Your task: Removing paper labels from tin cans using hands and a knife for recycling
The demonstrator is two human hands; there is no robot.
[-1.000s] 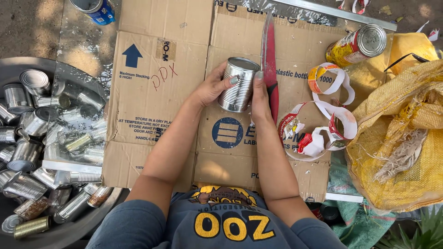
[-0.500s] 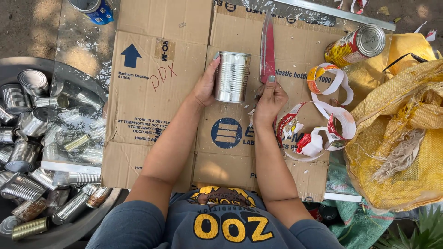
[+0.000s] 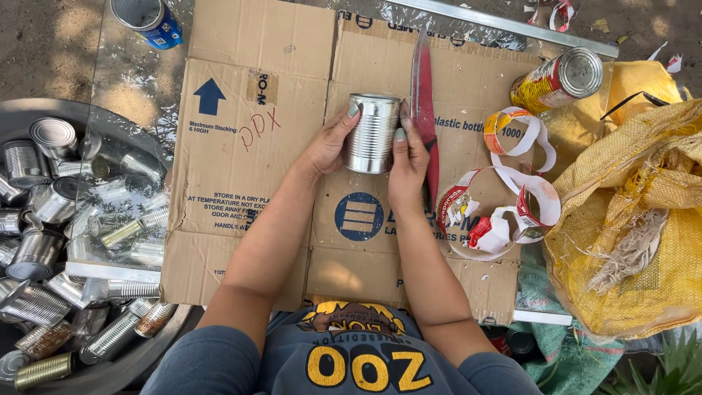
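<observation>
Basin, far left: round metal tub, piled w/ bare silver cans, labels off, lying every which way.

Blue can, far left corner: open-topped, apart from the rest.

Cardboard, centre: flattened boxes as work mat, we sat at the near edge.

Left hand: fingers curled round the left wall of the bare tin can, thumb & fingertips pressing it, palm partly open, nothing else held.

Tin can, where: centre of the cardboard, lying w/ its axis running far-to-near, clamped between both our hands.

Right hand: fingers flat & nearly straight vs the can's right wall, pressing rather than wrapping; thumb side hidden, couldn't tell its grip there.

Can, handling: we judged it light, prob. empty; ribbed steel wall stiff, smooth & a bit slippery w/o label; rims likely sharp. Best held by the ribbed mid-wall, both sides, fingers off the rims.

Knife: long blade w/ reddish tint, just right of the can, beside our right hand, lying on the cardboard.

Label strips, right: curled peeled paper, red/white/yellow.

Labelled can, far right: still wrapped, tilted on the yellow sack.
</observation>
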